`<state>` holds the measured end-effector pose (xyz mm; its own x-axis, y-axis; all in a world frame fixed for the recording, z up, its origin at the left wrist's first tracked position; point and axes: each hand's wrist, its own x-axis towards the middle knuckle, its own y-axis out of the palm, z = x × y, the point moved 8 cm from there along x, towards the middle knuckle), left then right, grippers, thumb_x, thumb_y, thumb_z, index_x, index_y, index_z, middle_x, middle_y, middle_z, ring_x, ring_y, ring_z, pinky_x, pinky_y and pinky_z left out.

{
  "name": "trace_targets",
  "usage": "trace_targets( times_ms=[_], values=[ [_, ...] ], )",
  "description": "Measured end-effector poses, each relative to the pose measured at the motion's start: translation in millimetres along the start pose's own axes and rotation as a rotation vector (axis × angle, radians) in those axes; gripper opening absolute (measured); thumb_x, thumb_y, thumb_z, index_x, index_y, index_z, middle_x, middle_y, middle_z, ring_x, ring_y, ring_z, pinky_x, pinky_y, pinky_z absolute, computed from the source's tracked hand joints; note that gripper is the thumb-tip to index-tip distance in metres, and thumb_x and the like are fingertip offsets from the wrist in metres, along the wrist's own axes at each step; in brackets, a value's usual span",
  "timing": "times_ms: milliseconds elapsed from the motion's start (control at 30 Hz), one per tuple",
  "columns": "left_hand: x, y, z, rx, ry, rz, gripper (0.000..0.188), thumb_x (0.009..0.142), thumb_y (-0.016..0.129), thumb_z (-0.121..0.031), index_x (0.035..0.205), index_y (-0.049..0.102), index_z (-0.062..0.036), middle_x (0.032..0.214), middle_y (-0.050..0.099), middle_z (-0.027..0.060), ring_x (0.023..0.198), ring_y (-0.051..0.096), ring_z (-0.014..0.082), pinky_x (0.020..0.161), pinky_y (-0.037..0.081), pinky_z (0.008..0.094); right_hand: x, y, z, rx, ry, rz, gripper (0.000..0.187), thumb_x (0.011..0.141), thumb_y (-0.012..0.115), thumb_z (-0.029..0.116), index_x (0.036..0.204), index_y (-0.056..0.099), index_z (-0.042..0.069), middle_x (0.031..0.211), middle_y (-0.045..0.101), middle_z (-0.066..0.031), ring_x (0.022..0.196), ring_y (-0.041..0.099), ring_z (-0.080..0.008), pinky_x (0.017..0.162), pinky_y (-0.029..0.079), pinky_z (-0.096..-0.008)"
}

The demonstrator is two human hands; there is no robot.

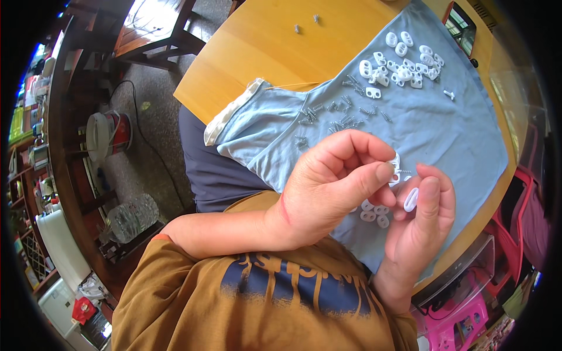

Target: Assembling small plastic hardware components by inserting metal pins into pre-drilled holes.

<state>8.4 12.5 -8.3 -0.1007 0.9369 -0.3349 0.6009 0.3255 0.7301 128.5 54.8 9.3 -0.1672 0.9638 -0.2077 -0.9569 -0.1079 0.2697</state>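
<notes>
My left hand is closed, thumb and forefinger pinched together above the cloth. A thin metal spring sticks out at its fingertips, with white plastic bits close behind it. My right hand holds a white oval cord lock piece between thumb and fingers, just beside the left fingertips. Beneath my hands, several white two-holed cord lock pieces lie on the blue cloth, partly hidden by them. Farther off lie a pile of white cord lock pieces and several loose springs.
The cloth covers much of a yellow wooden table and hangs over my lap. Two small metal springs lie on bare wood. A dark-screened device sits at the far right. A bucket stands on the floor to the left, a pink plastic stool at lower right.
</notes>
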Motion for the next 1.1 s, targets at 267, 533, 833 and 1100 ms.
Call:
trace_targets(
  times_ms=[267, 533, 833, 1100],
  values=[
    [-7, 10, 2, -0.01, -0.016, 0.05, 0.021, 0.085, 0.053, -0.002, 0.106, 0.047, -0.0001, 0.087, 0.058, 0.0086, 0.076, 0.06, 0.016, 0.067, 0.049, 0.0262, 0, -8, 9, -0.169, -0.129, -0.148, 0.017, 0.086, 0.056, 0.016, 0.091, 0.056, 0.0, 0.068, 0.053, -0.0021, 0.055, 0.045, -0.0061, 0.049, 0.036, -0.0184],
    [-6, 15, 9, -0.105, -0.005, 0.064, 0.019, 0.086, 0.052, -0.005, 0.104, 0.048, -0.001, 0.089, 0.058, 0.0051, 0.079, 0.058, 0.0104, 0.069, 0.046, 0.0224, -4, -2, 16, -0.144, -0.22, -0.052, 0.016, 0.085, 0.055, 0.012, 0.095, 0.055, -0.001, 0.078, 0.06, -0.0077, 0.065, 0.054, -0.0099, 0.059, 0.044, -0.0207],
    [-3, 8, 1, -0.126, 0.069, 0.064, 0.018, 0.086, 0.053, -0.005, 0.103, 0.049, -0.0008, 0.09, 0.058, 0.0057, 0.08, 0.058, 0.0116, 0.07, 0.047, 0.0234, -5, 7, 13, -0.124, -0.123, 0.105, 0.022, 0.086, 0.046, 0.012, 0.102, 0.052, -0.003, 0.091, 0.059, -0.0136, 0.08, 0.056, -0.0174, 0.077, 0.045, -0.0299],
    [-4, 5, 3, -0.124, 0.049, 0.058, 0.018, 0.085, 0.051, -0.002, 0.103, 0.048, -0.0012, 0.09, 0.058, 0.0108, 0.079, 0.061, 0.0205, 0.073, 0.049, 0.032, -2, 13, 10, -0.021, -0.094, 0.178, 0.024, 0.082, 0.049, 0.007, 0.104, 0.051, -0.002, 0.099, 0.057, -0.0148, 0.089, 0.054, -0.0187, 0.082, 0.043, -0.0315]
  ],
)
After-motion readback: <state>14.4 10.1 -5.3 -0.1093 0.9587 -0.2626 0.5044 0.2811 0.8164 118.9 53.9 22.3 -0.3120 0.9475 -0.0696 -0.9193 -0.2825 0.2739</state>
